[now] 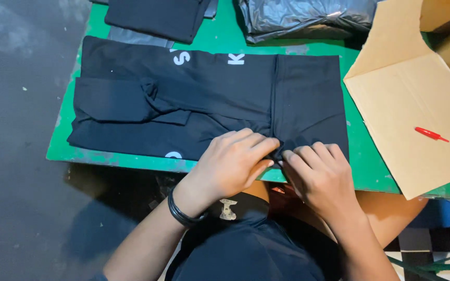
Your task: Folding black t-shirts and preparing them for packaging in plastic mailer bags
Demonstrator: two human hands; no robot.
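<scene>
where the black garment (204, 101) lies spread across the green table (214, 37), both hands meet at its near edge, close to the person's body. the left hand (233, 161) rests palm down on the cloth, its fingers reaching right toward a vertical fold line, and the fingertips press together on a bunched bit of fabric. the right hand (319, 174) sits just beside it, touching it at the fingertips, with fingers curled and closed on the same bunched edge. so the garment stretches away from the grip, mostly to the left and toward the far side of the table, with a sleeve folded over near its left end and white letters showing along its edges. a black band (180, 211) circles the left wrist. to the right lies a flattened cardboard box (407, 99) with a small red tool (430, 134) on it. beyond the garment sit another folded dark cloth (157, 18) and a grey plastic bag (303, 18).
</scene>
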